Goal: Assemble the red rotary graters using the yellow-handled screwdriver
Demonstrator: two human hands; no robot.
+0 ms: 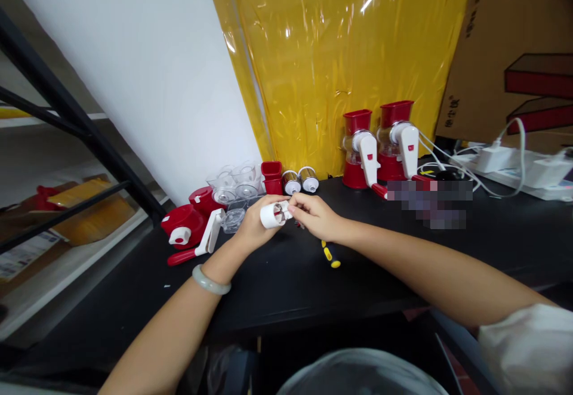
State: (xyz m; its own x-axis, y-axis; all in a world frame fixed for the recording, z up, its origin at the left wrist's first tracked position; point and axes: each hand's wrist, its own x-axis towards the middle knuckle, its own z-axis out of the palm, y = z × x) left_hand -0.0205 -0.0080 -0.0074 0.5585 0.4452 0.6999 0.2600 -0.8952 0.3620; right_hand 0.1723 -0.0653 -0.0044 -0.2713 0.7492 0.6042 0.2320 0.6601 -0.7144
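Observation:
My left hand (256,225) is wrapped round a white cylindrical plastic part (269,216), its open end facing me. At its right side my right hand (316,215) pinches a small white piece (285,209); whether the two pieces are joined I cannot tell. Below my right hand a yellow-and-black screwdriver (330,255) lies on the black table (277,287), its tip hidden. Left of my left hand is a crank handle (209,237), white with a red grip. Behind my hands stand a red hopper (271,175) and two metal drum cutters (299,181).
Two assembled red-and-white rotary graters (359,150) stand at the back right. Red bases (184,228) and clear plastic parts (235,183) are grouped at the left. A power strip (537,183) with white cables lies far right. Black metal shelving (67,108) borders the left.

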